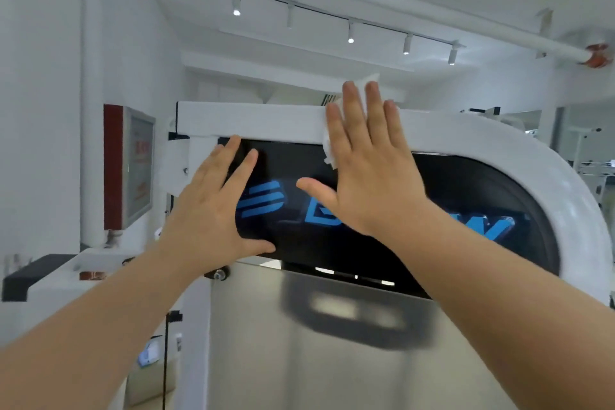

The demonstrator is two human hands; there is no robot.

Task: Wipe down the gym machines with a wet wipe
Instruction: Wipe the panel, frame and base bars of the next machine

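A gym machine fills the view: a white curved frame point(253, 121) arches over a black panel point(466, 196) with blue letters, above a grey metal plate point(299, 359). My right hand point(362, 163) lies flat with fingers spread on the white frame's top bar, pressing a white wet wipe point(329, 143) against it; the wipe sticks out above and left of the fingers. My left hand point(213, 210) rests flat and spread on the black panel's left end, holding nothing.
A red and grey wall cabinet point(128, 166) hangs at the left beside a white pipe point(91, 93). A black handle point(30, 273) juts out at lower left. More white machines point(589, 156) stand at the far right.
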